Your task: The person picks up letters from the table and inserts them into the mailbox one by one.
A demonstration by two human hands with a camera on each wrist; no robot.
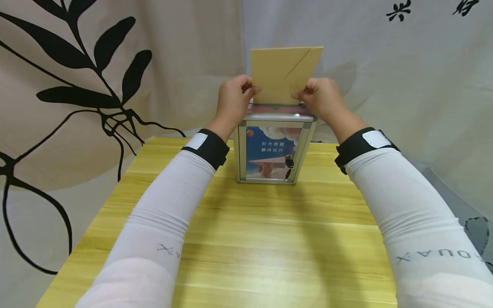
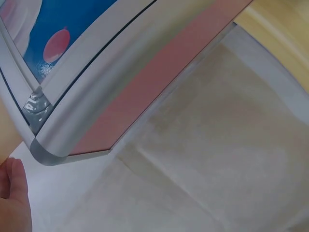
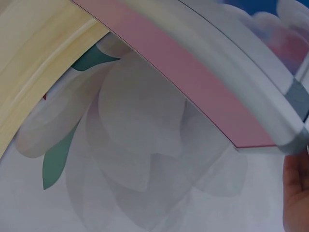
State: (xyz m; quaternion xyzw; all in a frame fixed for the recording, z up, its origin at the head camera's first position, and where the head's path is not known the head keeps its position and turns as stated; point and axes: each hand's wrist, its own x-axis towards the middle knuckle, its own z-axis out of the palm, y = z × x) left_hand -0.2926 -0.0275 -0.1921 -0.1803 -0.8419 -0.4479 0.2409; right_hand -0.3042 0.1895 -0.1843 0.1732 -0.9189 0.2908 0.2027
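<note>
A tan envelope [image 1: 285,72] stands upright over the top of a silver-framed letter box [image 1: 307,149]. Its lower edge meets the box's pinkish top; I cannot tell whether it is inside a slot. My left hand [image 1: 236,99] pinches the envelope's left side low down, thumb in front. On the opposite side my right hand [image 1: 323,99] pinches the lower right edge. The left wrist view shows the box's top corner [image 2: 53,150] and part of the left hand [image 2: 14,198]. In the right wrist view, the right hand [image 3: 297,193] appears at the edge, below the box's corner.
The box stands near the far edge of a yellow wood-grain table [image 1: 265,239]. A small lock with keys [image 1: 289,162] hangs on its front panel, which bears a blue picture. Behind hangs pale cloth [image 1: 192,55] with black leaf prints.
</note>
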